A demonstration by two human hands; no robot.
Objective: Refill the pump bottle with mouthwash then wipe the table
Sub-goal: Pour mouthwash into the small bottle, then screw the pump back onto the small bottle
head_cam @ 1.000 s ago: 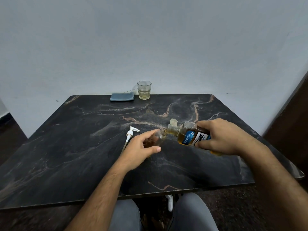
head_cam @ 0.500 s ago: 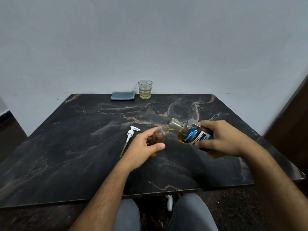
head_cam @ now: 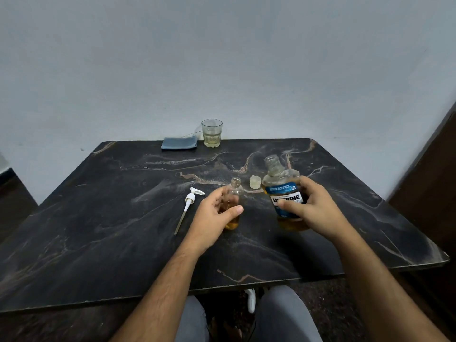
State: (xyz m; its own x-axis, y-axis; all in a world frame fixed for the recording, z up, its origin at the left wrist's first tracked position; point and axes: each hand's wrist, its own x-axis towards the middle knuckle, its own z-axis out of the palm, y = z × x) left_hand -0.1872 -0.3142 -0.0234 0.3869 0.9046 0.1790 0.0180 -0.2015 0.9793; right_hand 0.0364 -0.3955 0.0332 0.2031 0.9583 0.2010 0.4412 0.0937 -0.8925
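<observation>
My left hand (head_cam: 214, 213) grips a small clear pump bottle (head_cam: 235, 191) that stands upright on the dark marble table (head_cam: 98, 218), open at the neck, with amber liquid at its bottom. My right hand (head_cam: 311, 208) holds the big mouthwash bottle (head_cam: 281, 188) nearly upright, uncapped, blue label facing me, amber liquid in its lower part. Its pale cap (head_cam: 255, 181) lies on the table between the two bottles. The white pump head (head_cam: 190, 201) with its long tube lies flat to the left of my left hand.
A folded blue-grey cloth (head_cam: 179, 143) and a glass tumbler (head_cam: 212, 133) with a little yellowish liquid sit at the table's far edge by the wall. My knees show under the near edge. A dark wooden panel stands at the right.
The mouthwash bottle was tilted, its mouth at the small bottle's neck; my right hand has swung it back upright and to the right. The small bottle now stands straight.
</observation>
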